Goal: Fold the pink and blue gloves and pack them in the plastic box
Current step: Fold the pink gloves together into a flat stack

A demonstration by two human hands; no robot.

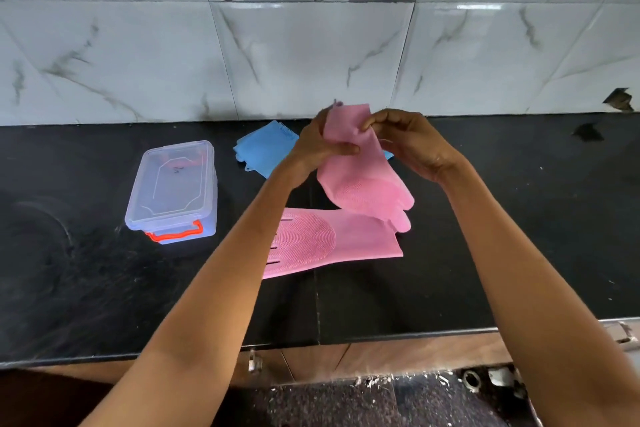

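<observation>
- The black counter [104,288] carries everything, and its middle is free, probably so that there is room for folding
- The plastic box [172,191] stands at the left with the lid closed and the orange handle toward the person; it is apart from the gloves, so I think it waits for the packing step
- One pink glove [332,241] lies flat on the counter, bristle side up, not folded yet
- The second pink glove [363,180] hangs in the air by its cuff, its finger end touching the flat one; held like this it falls straight, which I judge helps before a fold
- The blue glove [266,149] lies behind, near the wall, partly hidden by the hands
- The left hand [317,146] and the right hand [412,146] both pinch the cuff, fingers closed on it
- A small dark mark is on the lid, too small to read; no brand is visible
</observation>
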